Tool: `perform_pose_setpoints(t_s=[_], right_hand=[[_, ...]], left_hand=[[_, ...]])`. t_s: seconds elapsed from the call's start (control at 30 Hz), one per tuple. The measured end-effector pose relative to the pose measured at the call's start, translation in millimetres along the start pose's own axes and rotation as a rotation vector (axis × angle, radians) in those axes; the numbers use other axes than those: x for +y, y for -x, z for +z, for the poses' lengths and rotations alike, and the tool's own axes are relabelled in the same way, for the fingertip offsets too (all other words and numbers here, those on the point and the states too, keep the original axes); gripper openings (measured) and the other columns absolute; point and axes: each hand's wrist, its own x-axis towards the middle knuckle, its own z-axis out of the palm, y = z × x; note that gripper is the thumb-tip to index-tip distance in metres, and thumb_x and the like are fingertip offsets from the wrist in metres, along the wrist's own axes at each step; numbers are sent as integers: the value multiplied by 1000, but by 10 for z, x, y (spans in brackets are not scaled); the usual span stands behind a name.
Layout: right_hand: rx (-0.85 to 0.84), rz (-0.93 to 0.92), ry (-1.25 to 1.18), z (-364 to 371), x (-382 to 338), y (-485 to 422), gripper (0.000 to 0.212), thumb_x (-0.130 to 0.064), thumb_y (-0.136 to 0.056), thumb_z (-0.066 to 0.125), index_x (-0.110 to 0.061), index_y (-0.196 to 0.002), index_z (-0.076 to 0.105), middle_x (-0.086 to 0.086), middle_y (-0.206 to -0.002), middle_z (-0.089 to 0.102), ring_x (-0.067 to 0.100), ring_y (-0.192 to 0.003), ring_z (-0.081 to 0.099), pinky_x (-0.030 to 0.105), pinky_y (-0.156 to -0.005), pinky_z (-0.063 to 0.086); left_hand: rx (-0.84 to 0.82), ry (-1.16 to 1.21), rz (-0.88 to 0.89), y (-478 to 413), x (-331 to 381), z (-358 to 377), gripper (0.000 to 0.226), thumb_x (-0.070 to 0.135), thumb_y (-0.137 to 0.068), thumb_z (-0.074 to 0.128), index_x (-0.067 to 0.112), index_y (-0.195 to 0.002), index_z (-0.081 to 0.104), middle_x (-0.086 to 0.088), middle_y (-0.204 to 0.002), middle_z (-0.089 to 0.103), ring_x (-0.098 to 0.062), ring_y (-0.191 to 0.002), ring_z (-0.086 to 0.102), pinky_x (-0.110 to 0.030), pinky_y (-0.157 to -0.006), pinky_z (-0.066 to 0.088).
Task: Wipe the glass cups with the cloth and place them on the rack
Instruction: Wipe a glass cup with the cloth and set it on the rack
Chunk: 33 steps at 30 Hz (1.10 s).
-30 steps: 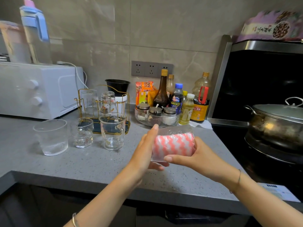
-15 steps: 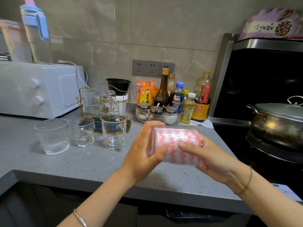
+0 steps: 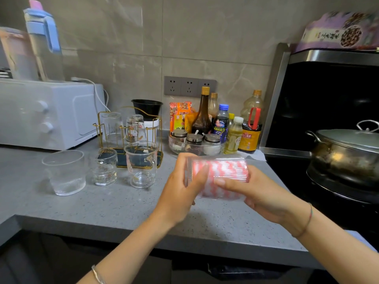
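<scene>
ribbed glass cup (image 3: 220,160) lies on its side in mid-air, just above the front-right part of the grey counter (image 3: 123,208), w/ a pink & white cloth (image 3: 223,173) stuffed inside, showing thru the glass; left hand (image 3: 180,193) curls round the cup's left end, thumb up on the front; right hand (image 3: 260,193) grips the right part, thumb laid across the front, fingers under; can't tell which end is the mouth; gold wire rack (image 3: 159,128) stands further back to the left, w/ a plain cup (image 3: 111,126) & a printed cup (image 3: 135,128) upside down on it; in front of the rack, 3 more upright on the counter: wide cup (image 3: 64,173), small cup (image 3: 104,167), handled mug (image 3: 142,163), near each other, not touching; white oven (image 3: 51,113) back left; sauce bottles (image 3: 221,121) by the wall; lidded pot (image 3: 346,152) on the stove at right.
</scene>
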Motion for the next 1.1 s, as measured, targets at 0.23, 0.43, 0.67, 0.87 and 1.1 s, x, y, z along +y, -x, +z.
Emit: perform_pose_setpoints(t_s=[0.23, 0.43, 0.67, 0.87, 1.1], right_hand=[[19, 105, -169, -22, 67, 26, 32, -22, -76, 68, -9, -105, 67, 13, -104, 72, 23, -92, 71, 29, -83, 56], [63, 16, -31, -37, 40, 4, 22, -23, -73, 67, -15, -94, 71, 10, -97, 74, 22, -85, 69, 27, -79, 55], [53, -106, 335, 49, 62, -4, 16, -23, -83, 66, -28, -98, 67, -13, -93, 74, 3, -86, 69, 10, -72, 49], [15, -75, 212, 88, 97, -33, 15, -10, -86, 64, -20, -96, 67, -11, -86, 75, -1, -80, 69, 7, -67, 48], [-31, 25, -122, 35, 144, -52, 11, -21, -79, 70, -27, -82, 78, 1, -92, 75, 10, -84, 71, 23, -82, 55]], left_hand=[[-87, -363, 313, 53, -222, -117, 62, 80, -79, 40, 38, -124, 32, 10, -105, 55, -8, -80, 64, -36, -65, 55], [-150, -148, 101, 52, -96, -51, 73, 90, -70, 30, 50, -131, 27, 41, -120, 43, 6, -106, 56, -9, -79, 48], [-97, 281, -504, -43, 15, 78, 85, 81, -75, 36, 17, -129, 52, -12, -109, 66, -10, -58, 64, -26, -47, 50], [119, 144, -191, -3, -79, 77, 42, 65, -82, 49, 26, -95, 52, 8, -71, 61, -13, -59, 57, -20, -43, 43], [97, -245, 253, 58, -267, -47, 54, 74, -80, 45, 31, -114, 47, 9, -96, 62, -8, -81, 64, -26, -65, 52]])
